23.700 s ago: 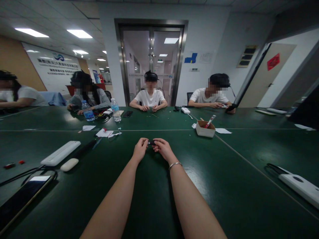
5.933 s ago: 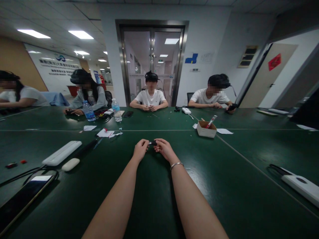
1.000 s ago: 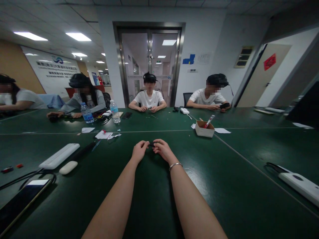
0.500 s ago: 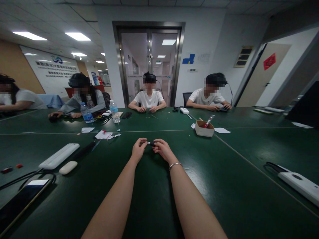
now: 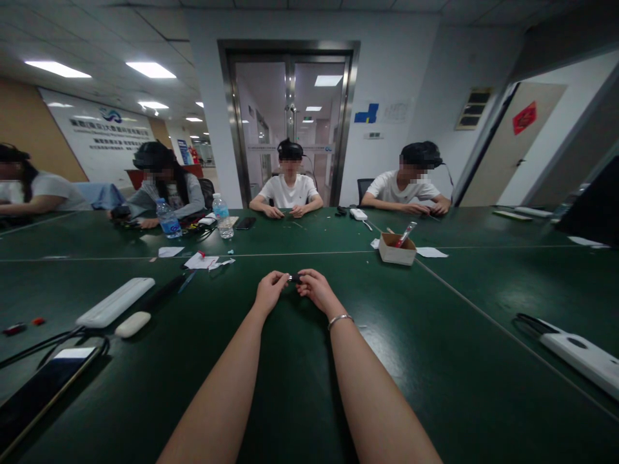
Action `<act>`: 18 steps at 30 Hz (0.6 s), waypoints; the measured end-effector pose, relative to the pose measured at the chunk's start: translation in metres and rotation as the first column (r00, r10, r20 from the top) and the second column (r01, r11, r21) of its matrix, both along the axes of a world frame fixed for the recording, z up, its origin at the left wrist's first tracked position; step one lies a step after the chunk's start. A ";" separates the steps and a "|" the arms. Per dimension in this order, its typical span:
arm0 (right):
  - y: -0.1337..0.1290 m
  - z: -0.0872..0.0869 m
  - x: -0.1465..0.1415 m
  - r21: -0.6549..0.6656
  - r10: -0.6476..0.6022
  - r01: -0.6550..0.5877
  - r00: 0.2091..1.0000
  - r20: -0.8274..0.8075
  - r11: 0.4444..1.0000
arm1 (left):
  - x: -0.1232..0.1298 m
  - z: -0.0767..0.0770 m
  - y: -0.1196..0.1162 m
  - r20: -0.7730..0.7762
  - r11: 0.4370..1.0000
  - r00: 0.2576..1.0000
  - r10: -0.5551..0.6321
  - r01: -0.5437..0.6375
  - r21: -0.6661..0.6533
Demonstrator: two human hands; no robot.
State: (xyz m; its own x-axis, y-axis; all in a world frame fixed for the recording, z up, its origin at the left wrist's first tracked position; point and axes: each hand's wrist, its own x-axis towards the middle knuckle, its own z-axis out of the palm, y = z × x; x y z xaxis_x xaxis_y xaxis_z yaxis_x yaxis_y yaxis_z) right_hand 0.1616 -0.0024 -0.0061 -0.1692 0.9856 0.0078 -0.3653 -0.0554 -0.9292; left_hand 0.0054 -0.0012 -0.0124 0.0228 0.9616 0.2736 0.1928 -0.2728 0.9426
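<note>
Over the green table, a small black stick-shaped piece with a silvery end point(image 5: 294, 279) spans the gap between my hands. My left hand point(image 5: 269, 291) pinches the silvery end between thumb and fingers. The black end sits in the closed fingers of my right hand point(image 5: 316, 290), which partly cover it. My right wrist wears a metal bracelet. The piece is too small to tell its exact kind.
Beyond my hands stand a small cardboard box point(image 5: 396, 250) and water bottles point(image 5: 223, 216). Paper scraps point(image 5: 202, 261) lie ahead. To my left are a white power strip point(image 5: 116, 303), a white mouse point(image 5: 132, 325) and a phone point(image 5: 46, 386). Several people sit across the table.
The fingers of my left hand have shifted slightly right along the piece, and less of its silvery end shows. My right hand has hardly moved.
</note>
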 end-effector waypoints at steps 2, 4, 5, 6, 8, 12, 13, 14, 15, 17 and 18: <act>0.000 0.000 0.000 0.001 0.008 -0.008 1.000 0.005 1.000 | -0.001 -0.002 0.001 -0.057 1.000 0.998 0.030 -0.030 0.008; -0.001 0.000 0.000 0.002 0.020 -0.020 1.000 0.010 1.000 | -0.002 -0.004 0.001 -0.113 0.998 0.992 0.062 -0.063 -0.001; -0.001 0.001 0.001 0.002 0.024 -0.024 1.000 0.011 1.000 | -0.001 -0.004 0.000 -0.130 0.997 0.989 0.076 -0.078 -0.009; -0.001 0.001 0.001 0.003 0.025 -0.025 1.000 0.010 1.000 | -0.001 -0.004 0.000 -0.133 0.995 0.987 0.094 -0.097 -0.016; -0.001 0.001 0.001 0.005 0.022 -0.022 1.000 0.007 1.000 | 0.001 -0.004 0.001 -0.098 0.991 0.987 0.131 -0.134 -0.028; 0.000 -0.001 0.001 0.007 0.011 -0.011 1.000 0.002 1.000 | 0.001 -0.001 0.002 0.054 0.994 0.993 0.102 -0.099 -0.046; 0.000 -0.001 0.001 0.008 0.008 -0.008 1.000 0.001 1.000 | 0.001 0.000 0.002 0.075 0.997 0.995 0.072 -0.069 -0.039; 0.000 -0.002 0.001 0.010 0.004 -0.004 1.000 -0.001 1.000 | 0.000 0.001 0.002 0.083 0.999 0.996 0.044 -0.042 -0.025; 0.001 -0.002 0.001 0.011 0.001 -0.001 1.000 -0.001 1.000 | 0.000 0.001 0.001 0.078 1.000 0.997 0.021 -0.020 -0.007; 0.001 -0.003 0.001 0.011 -0.002 0.002 1.000 0.001 1.000 | 0.000 0.002 0.001 0.056 1.000 0.998 -0.007 0.005 0.023; 0.002 -0.003 0.001 0.009 -0.002 0.002 1.000 0.002 1.000 | 0.000 0.002 0.000 0.046 0.999 0.999 -0.012 0.011 0.031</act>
State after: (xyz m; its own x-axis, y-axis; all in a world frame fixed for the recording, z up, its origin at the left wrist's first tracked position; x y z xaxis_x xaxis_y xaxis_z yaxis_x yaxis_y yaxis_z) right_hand 0.1630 -0.0007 -0.0091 -0.1671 0.9858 0.0164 -0.3633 -0.0461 -0.9305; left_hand 0.0051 -0.0009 -0.0101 0.0205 0.9524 0.3042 0.1459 -0.3039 0.9415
